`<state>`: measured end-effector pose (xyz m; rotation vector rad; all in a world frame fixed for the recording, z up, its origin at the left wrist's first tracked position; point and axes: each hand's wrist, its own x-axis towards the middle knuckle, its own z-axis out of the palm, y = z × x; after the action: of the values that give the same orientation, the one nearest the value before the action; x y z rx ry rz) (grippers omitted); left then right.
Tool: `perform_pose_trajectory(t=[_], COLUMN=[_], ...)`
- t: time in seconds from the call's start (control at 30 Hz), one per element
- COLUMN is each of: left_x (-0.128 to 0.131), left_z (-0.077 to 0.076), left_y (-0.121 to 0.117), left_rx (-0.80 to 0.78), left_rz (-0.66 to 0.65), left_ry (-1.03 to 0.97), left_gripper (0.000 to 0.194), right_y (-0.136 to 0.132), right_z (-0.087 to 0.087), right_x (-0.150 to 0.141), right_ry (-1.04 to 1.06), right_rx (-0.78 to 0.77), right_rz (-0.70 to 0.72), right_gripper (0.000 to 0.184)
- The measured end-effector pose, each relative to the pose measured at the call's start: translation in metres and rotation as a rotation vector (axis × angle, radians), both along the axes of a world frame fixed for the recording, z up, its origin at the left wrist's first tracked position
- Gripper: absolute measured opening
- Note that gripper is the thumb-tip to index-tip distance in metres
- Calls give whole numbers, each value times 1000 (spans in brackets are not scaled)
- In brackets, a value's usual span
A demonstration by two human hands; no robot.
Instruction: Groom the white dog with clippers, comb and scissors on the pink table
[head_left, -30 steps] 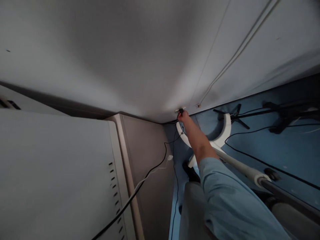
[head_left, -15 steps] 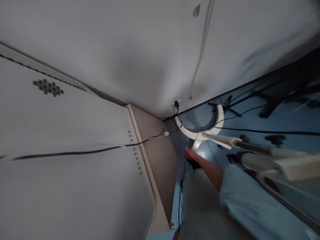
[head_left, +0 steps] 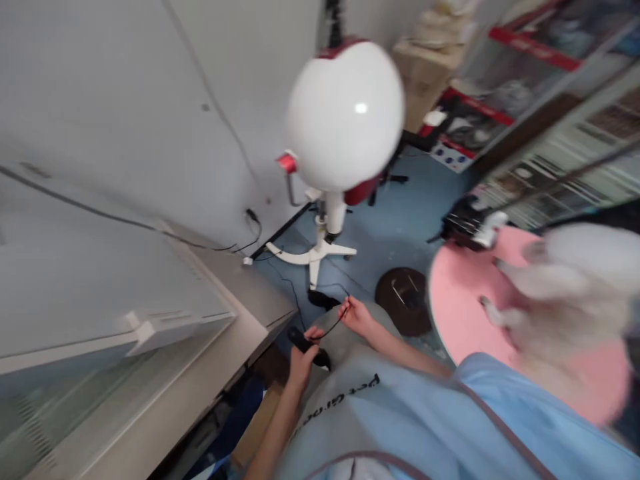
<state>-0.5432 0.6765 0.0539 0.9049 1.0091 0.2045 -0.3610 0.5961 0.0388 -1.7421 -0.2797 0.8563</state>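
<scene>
My left hand (head_left: 303, 357) is closed around a black elongated handheld tool (head_left: 300, 340) with a cord, which looks like a hair clipper. Its details are blurred. My right hand (head_left: 356, 315) pinches the thin black cord (head_left: 327, 331) a short way off to the right, and the cord sags between the two hands. Both hands are low in front of my light blue apron (head_left: 380, 407), above my knees.
A white-domed machine (head_left: 345, 113) on a wheeled stand (head_left: 317, 253) stands ahead. A black plug (head_left: 253, 215) is at the wall. To the right, a white-furred dog (head_left: 565, 287) is on a round pink table (head_left: 455, 287), near a brown round base (head_left: 403, 300). A cabinet (head_left: 210, 287) stands left.
My view has risen and swung right, bringing the dome, the dog and the pink table into sight. My right hand, earlier blurred low over the floor, now pinches the cord.
</scene>
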Motion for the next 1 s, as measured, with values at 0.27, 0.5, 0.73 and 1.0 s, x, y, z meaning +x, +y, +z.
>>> perform_pose_trajectory(t=[0.27,0.5,0.73,1.0], left_x=[5,55,144,218], left_z=[-8,-9,84,135], left_y=[-57,-92,-205,-272], left_rx=[-85,380,1093,1333], left_rz=[-79,-744,-1590,-1815], left_ry=[212,408,19,-254], left_gripper=[39,22,13,28], right_y=[-201,-338,-394,-424], right_z=[65,97,114,159], right_x=[28,2,-31,0], right_ry=[171,93,-18,-79], right_rx=[334,420,77,21], right_rz=[-1022,-1206,-336,-313], right_gripper=[18,22,20,19])
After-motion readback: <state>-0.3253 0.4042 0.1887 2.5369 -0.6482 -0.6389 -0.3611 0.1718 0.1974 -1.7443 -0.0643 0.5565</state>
